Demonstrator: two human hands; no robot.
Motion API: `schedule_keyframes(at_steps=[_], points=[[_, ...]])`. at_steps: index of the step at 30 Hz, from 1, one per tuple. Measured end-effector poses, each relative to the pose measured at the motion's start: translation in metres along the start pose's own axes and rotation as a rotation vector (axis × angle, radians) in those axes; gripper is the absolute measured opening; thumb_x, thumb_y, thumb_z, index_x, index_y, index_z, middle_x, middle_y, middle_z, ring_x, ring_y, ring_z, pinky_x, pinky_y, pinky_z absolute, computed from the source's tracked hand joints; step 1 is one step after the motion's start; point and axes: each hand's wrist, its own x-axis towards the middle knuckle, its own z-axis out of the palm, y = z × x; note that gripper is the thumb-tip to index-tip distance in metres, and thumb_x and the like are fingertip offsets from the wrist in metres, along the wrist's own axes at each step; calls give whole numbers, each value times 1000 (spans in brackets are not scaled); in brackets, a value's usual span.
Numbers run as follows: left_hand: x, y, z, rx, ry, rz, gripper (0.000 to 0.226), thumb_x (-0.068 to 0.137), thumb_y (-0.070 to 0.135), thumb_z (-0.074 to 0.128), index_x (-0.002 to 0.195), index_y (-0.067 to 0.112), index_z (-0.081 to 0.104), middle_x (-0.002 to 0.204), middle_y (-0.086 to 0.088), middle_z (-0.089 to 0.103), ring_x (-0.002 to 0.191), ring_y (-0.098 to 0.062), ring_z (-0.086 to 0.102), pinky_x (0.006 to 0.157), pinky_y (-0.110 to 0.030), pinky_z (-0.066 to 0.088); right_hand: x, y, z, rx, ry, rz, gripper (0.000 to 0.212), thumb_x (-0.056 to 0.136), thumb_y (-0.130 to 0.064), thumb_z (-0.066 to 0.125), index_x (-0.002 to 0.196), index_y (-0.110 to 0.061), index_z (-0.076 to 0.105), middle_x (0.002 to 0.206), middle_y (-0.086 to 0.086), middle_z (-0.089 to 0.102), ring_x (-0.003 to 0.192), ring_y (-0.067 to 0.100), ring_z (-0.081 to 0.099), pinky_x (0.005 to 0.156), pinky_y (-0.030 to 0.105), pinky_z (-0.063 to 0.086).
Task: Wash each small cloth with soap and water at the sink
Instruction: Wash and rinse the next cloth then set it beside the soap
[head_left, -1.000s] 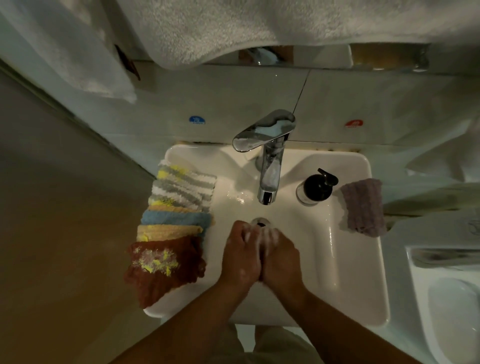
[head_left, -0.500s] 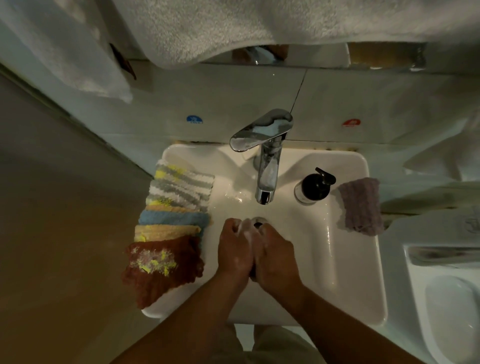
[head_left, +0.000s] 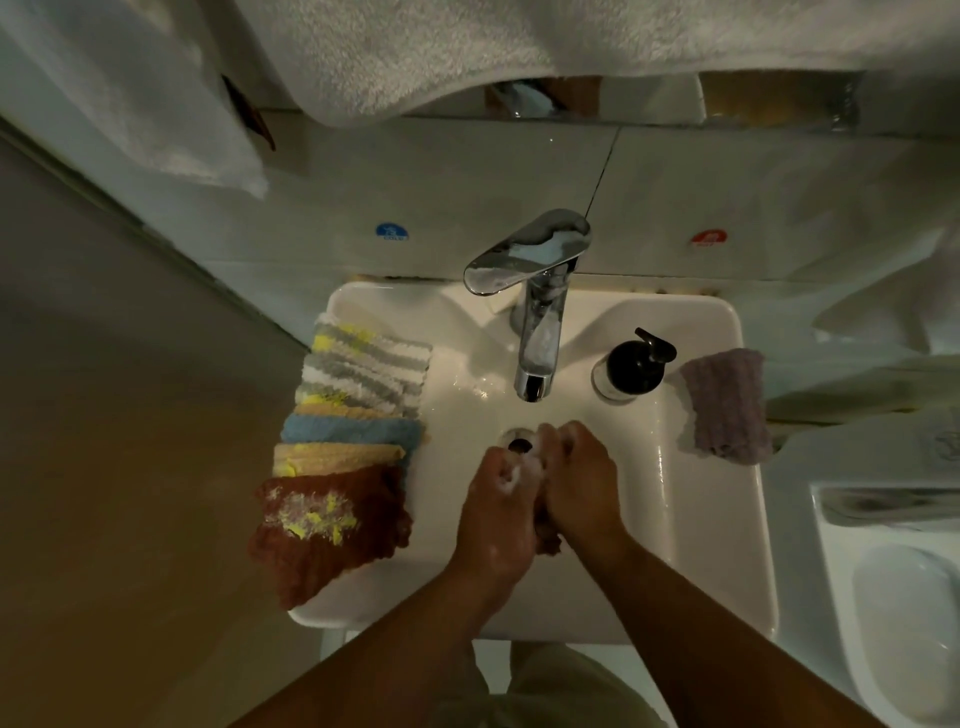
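Note:
Over the white sink (head_left: 717, 519), just below the drain (head_left: 520, 445), my left hand (head_left: 496, 512) and my right hand (head_left: 579, 480) are pressed together. Both grip a small dark soapy cloth (head_left: 548, 538), mostly hidden between them, with foam on the fingers. Several folded small cloths lie stacked on the sink's left rim: a striped one (head_left: 363, 369), a blue one (head_left: 353, 431), a yellow one (head_left: 332, 457) and a brown one (head_left: 327, 525). On the right rim lies a purple cloth (head_left: 727, 405). A black-topped soap dispenser (head_left: 631, 371) stands beside the chrome faucet (head_left: 535, 312).
White towels (head_left: 415, 52) hang above the sink, against the tiled wall. A wall runs along the left. To the right a second white fixture (head_left: 893, 582) adjoins the sink. No water stream is visible from the spout.
My hands keep rubbing the cloth together: the right hand has slid forward toward the drain and the left back toward me. Nothing else has moved.

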Motion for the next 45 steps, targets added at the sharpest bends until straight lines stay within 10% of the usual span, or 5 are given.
schedule_keyframes(at_steps=[7,12,19,24,45], points=[[31,3,-19,69,253,3,8,98,19,59,90,16,57,86,-8,65,82,-24,63,74,-42,54,-46,-7,15,8,-192,-137,18,107,-35,43,109,-19,52,77,-5,64,63,6,67,54,19,51],[-1,2,-4,-55,14,25,21,103,30,55,95,11,51,70,-11,59,49,-17,52,42,-28,40,3,-2,3,-77,-1,-47,32,106,-38,46,86,-15,55,73,-7,60,65,6,59,59,21,40],[28,6,-17,58,205,1,5,98,22,61,96,18,59,93,-10,68,92,-31,69,77,-43,57,-49,-7,12,-42,-130,-236,11,108,-26,46,103,-19,53,79,-10,64,59,0,62,51,10,43],[-2,2,-7,9,-59,11,23,102,33,57,98,11,52,69,-13,57,48,-17,51,42,-26,37,0,17,9,-136,19,-59,30,108,-30,41,81,-21,51,72,-10,54,63,0,51,61,19,37],[13,7,-11,-1,74,15,8,97,22,62,97,20,54,83,-10,66,69,-22,64,54,-29,49,-31,5,9,56,-95,-172,27,105,-35,45,105,-11,58,79,-6,66,62,5,65,53,17,49]])
